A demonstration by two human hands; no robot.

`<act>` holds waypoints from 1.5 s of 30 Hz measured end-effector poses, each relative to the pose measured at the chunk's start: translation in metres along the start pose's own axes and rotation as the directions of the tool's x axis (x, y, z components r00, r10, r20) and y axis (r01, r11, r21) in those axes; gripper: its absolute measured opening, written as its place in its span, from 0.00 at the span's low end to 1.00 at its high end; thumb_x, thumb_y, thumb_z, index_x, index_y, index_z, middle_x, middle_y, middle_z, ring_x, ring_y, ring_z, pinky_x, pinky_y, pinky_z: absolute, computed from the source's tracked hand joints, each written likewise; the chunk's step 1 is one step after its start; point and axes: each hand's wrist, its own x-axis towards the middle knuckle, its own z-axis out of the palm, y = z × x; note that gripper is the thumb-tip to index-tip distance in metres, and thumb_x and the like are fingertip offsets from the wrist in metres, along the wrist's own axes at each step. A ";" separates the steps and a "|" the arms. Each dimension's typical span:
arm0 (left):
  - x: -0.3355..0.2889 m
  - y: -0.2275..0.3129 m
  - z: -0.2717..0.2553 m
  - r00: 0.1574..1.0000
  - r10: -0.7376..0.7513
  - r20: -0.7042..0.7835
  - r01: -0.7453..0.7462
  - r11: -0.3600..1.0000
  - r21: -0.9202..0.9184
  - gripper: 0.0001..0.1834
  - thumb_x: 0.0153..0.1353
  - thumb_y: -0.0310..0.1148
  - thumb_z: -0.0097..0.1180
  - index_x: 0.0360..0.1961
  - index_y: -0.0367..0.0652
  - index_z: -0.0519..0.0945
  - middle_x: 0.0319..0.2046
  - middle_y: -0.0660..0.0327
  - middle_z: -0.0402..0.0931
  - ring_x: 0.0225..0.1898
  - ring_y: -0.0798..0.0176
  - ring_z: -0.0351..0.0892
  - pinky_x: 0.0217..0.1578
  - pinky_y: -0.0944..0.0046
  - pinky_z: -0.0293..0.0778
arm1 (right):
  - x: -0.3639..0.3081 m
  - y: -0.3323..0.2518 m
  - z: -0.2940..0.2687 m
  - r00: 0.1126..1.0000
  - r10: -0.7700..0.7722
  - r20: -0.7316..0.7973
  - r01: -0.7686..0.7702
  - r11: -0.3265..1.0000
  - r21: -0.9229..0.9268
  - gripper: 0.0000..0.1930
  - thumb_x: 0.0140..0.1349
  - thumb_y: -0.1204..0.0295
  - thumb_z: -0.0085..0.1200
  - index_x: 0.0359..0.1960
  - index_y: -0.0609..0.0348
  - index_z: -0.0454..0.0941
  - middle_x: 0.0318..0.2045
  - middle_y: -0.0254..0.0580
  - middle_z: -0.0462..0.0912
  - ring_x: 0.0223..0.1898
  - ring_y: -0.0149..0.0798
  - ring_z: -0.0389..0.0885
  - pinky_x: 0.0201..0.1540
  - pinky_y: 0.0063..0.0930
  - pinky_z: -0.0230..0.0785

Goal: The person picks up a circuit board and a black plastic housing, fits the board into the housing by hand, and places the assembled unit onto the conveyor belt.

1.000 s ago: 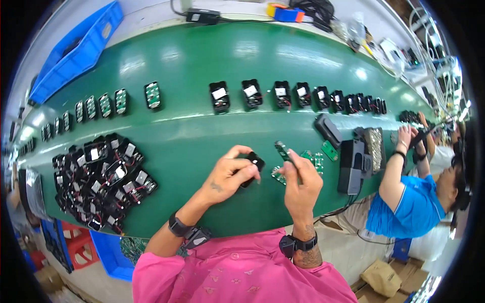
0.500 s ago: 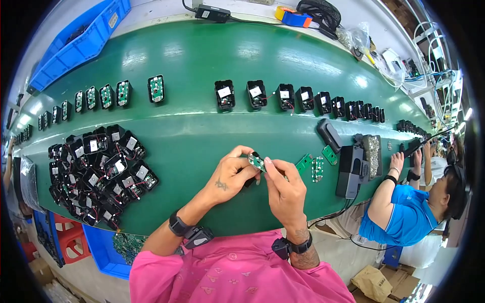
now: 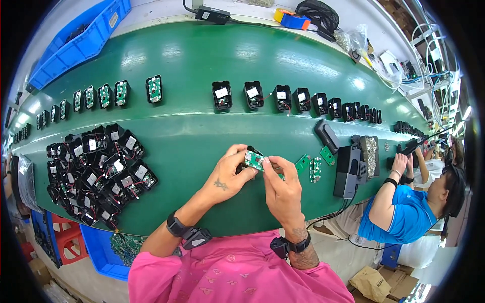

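Observation:
Above the green bench, my left hand (image 3: 226,174) is wrapped round a small black plastic case, only part of whose rim shows. A green circuit board (image 3: 253,160) faces up at the case's opening; whether it is fully seated I cannot tell. My right hand (image 3: 283,189) pinches the board's right edge between thumb and fingertips. To the right of that hand lie loose green circuit boards (image 3: 315,169). A heap of black cases (image 3: 96,174) with white blocks and thin wires inside is to my left.
Along the bench's back stand open black cases (image 3: 222,96) on the right and board-topped cases (image 3: 154,89) on the left. A dark grey device (image 3: 346,172) with cables and a tray of small metal parts (image 3: 371,155) sit to the right, near a co-worker in blue (image 3: 399,214).
The circuit board has tilted from nearly edge-on to facing upward, showing more of its surface. Both hands stay close together around it. The view has shifted slightly.

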 end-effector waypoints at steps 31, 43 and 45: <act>0.001 0.028 -0.004 0.940 -0.306 0.149 0.337 0.767 -0.546 0.27 0.71 0.32 0.51 0.69 0.37 0.65 0.50 0.59 0.78 0.37 0.69 0.82 0.31 0.69 0.83 | 0.023 0.007 0.025 0.942 0.332 0.057 -0.306 0.774 0.554 0.09 0.68 0.70 0.54 0.39 0.63 0.84 0.54 0.46 0.75 0.54 0.40 0.74 0.54 0.33 0.69; 0.003 0.025 -0.008 0.940 -0.334 0.071 0.321 0.797 -0.511 0.33 0.60 0.24 0.56 0.68 0.33 0.65 0.56 0.52 0.75 0.46 0.64 0.82 0.32 0.72 0.84 | 0.023 0.002 0.017 0.925 0.381 0.005 -0.353 0.852 0.387 0.13 0.64 0.74 0.58 0.50 0.61 0.80 0.47 0.45 0.78 0.46 0.37 0.77 0.48 0.32 0.73; -0.002 0.027 -0.006 0.943 -0.330 0.037 0.301 0.804 -0.513 0.32 0.60 0.24 0.56 0.67 0.34 0.66 0.55 0.52 0.75 0.47 0.64 0.81 0.34 0.71 0.85 | 0.019 0.004 0.019 0.882 0.460 0.103 -0.440 0.724 0.531 0.15 0.63 0.75 0.61 0.51 0.63 0.79 0.39 0.38 0.81 0.31 0.25 0.79 0.30 0.21 0.74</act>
